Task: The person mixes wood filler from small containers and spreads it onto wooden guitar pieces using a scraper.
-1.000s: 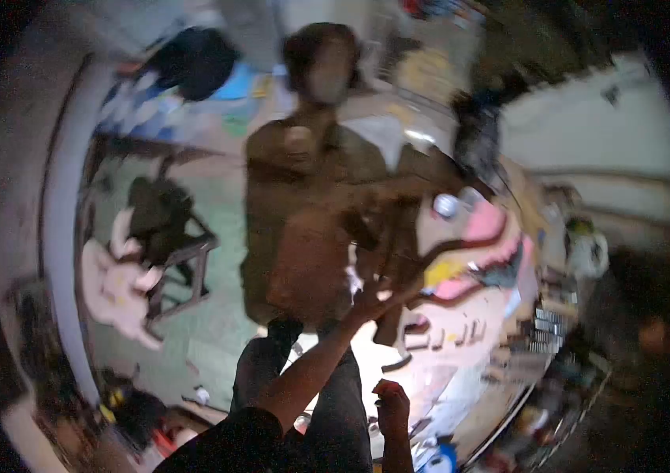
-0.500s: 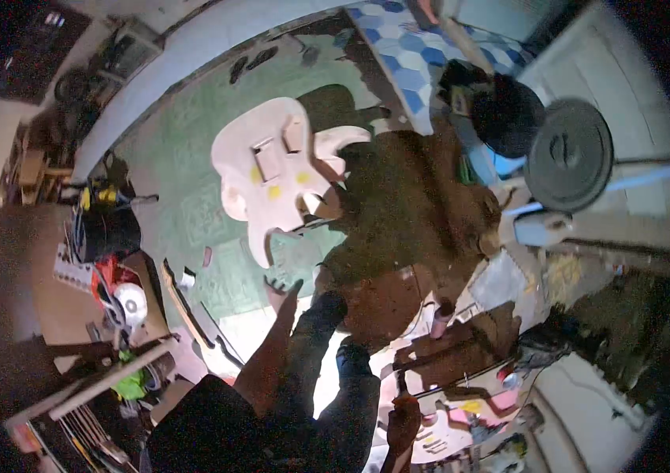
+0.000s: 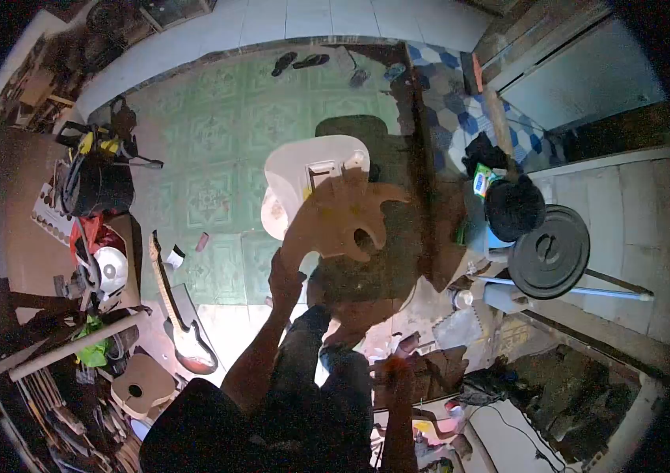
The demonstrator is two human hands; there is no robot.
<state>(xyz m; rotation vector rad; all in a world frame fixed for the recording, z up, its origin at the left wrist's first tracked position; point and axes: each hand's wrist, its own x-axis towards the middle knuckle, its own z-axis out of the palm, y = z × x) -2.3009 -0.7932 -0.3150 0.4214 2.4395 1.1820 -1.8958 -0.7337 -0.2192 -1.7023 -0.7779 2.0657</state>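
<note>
A pale, unpainted electric guitar body lies on the green tiled floor in front of me, much of it in my shadow. Part of a second pale body shows beneath its left side. My left hand is at the tip of the upper body's near horn, its fingers apparently closed around it. Low on the right, my right hand hangs beside my leg, dark and blurred; its fingers cannot be made out. A sunburst electric guitar rests on the floor to my left.
An acoustic guitar body stands lower left, near a rack of wooden parts. A black bin and a white disc-shaped item are at left. On the right are a round black lid and a blue-white tube. Sandals lie at the back.
My left hand has gone from spread fingers below the guitar body to contact with its horn. The view has turned and shifted, and my shadow now covers much of the body.
</note>
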